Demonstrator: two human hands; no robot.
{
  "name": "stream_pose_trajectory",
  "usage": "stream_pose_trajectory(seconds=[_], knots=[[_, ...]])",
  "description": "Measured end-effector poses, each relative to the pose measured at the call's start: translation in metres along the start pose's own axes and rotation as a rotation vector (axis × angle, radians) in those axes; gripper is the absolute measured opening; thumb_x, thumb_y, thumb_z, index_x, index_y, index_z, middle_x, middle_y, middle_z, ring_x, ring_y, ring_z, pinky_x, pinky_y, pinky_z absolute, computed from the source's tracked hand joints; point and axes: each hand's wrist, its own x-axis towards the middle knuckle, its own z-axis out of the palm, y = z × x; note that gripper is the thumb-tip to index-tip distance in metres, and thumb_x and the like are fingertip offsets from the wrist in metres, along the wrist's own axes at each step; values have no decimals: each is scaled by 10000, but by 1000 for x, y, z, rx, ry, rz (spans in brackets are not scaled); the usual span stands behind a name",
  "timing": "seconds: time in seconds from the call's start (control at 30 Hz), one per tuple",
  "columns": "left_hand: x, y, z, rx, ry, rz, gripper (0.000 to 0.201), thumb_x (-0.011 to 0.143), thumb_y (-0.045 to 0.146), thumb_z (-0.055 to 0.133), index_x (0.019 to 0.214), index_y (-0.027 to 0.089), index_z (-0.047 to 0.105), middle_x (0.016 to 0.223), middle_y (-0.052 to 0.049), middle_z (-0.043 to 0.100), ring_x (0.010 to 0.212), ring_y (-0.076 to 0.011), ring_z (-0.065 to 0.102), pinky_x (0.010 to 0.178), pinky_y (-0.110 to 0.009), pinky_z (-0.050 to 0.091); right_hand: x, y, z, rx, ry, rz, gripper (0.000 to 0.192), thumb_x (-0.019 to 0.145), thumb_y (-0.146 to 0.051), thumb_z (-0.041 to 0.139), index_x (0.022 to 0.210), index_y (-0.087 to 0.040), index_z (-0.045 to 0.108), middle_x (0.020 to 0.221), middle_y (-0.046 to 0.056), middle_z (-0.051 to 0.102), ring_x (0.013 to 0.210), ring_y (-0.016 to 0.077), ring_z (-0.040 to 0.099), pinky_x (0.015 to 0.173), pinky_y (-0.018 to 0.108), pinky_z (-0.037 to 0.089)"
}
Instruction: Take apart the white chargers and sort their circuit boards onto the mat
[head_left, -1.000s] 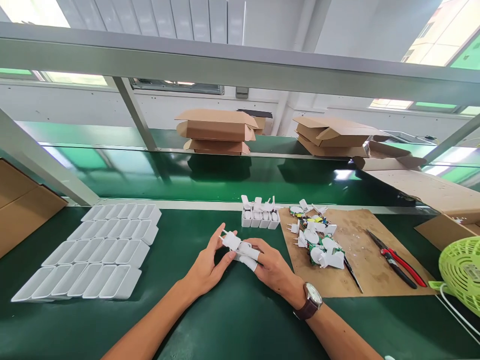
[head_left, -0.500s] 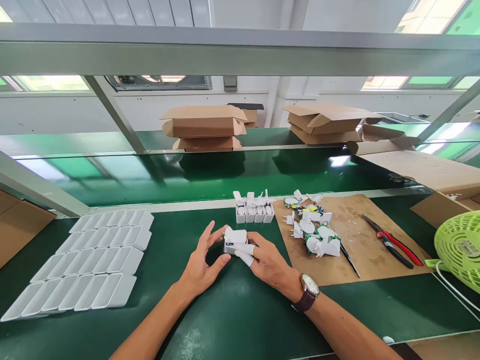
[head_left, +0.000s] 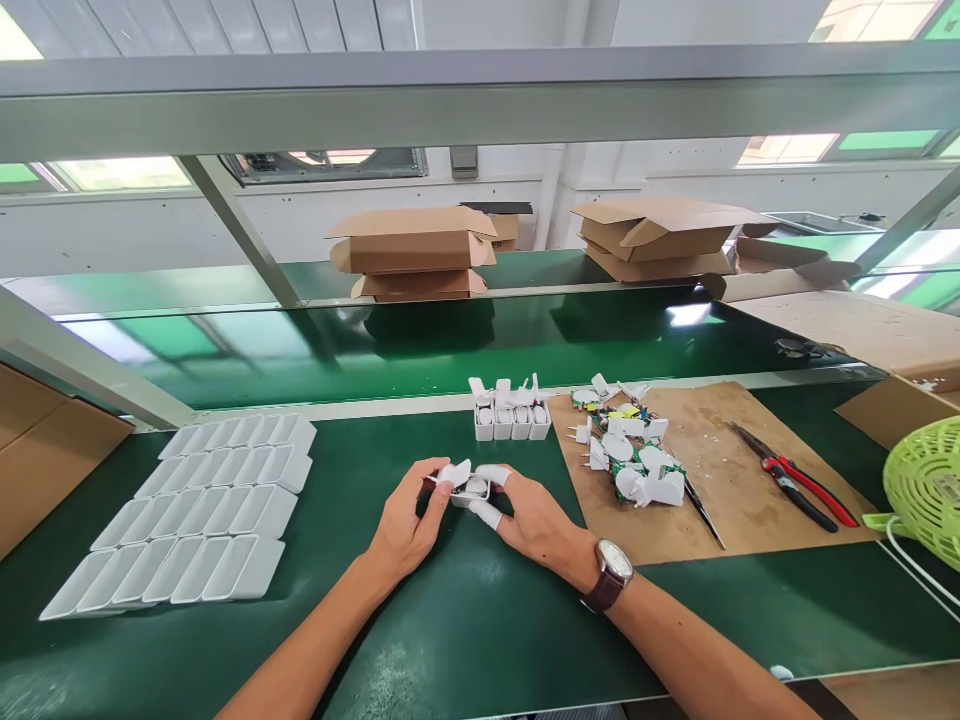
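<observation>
Between the thumb and fingers of my left hand (head_left: 409,522) is a small flat white plastic piece (head_left: 455,472), tilted over the left end of a white plastic case (head_left: 474,490). My right hand (head_left: 534,520), with white covers on its thumb and finger, grips the right end of that case, which is open at the top with rounded white parts inside. Just beyond my hands stands a short row of similar white cases (head_left: 511,424), filled, with white pieces sticking up from them.
Rows of hollow white cases (head_left: 217,500) lie at left. On a brown board (head_left: 720,470) at right are a heap of green circuit boards with white parts (head_left: 634,455), tweezers (head_left: 705,512) and red-black pliers (head_left: 795,485). A green fan (head_left: 926,490) stands far right; cardboard boxes (head_left: 412,245) sit behind.
My left fingers have closed on the flat white piece, which has shifted left and tilted, exposing the case's inside. My right hand still holds the case. The view has shifted slightly.
</observation>
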Motion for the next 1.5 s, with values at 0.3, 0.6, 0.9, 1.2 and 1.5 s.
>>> stream_pose_trajectory(seconds=[0.3,0.6,0.9,1.2,1.5], knots=[[-1,-10,0,-83,-43,-66,500,1013,464,517,1453,249,413,1075,-61,683,903,-185,719,840,-364,618,2,5,4,156,-7,25,176,1007,-247,548,1156,-219,637,1127,104,681,970,210,689,845,364,607],[-3,4,7,25,19,369,752,948,236,653,1579,256,246,1319,-143,632,1040,-225,682,898,-401,607,14,-8,7,1264,-76,763,433,923,-519,633,1170,-165,676,1031,121,758,890,276,758,882,487,591],[-1,5,5,5,35,417,772,932,194,659,1582,212,245,1322,-161,648,1085,-229,669,909,-392,602,17,-16,6,1352,-77,816,422,870,-481,700,1119,-140,700,992,137,768,891,297,764,918,504,557],[0,6,4,20,15,408,762,941,215,644,1585,228,237,1332,-156,649,1083,-232,678,910,-393,602,17,-15,7,1344,-66,824,423,866,-491,698,1119,-152,681,973,126,762,903,303,762,922,523,557],[-1,-7,7,162,-18,241,780,912,366,706,1554,244,280,1306,-142,634,1184,-291,634,1009,-496,551,11,-11,19,957,83,646,415,840,-482,736,1183,-261,661,1147,67,745,1099,268,702,972,444,580]])
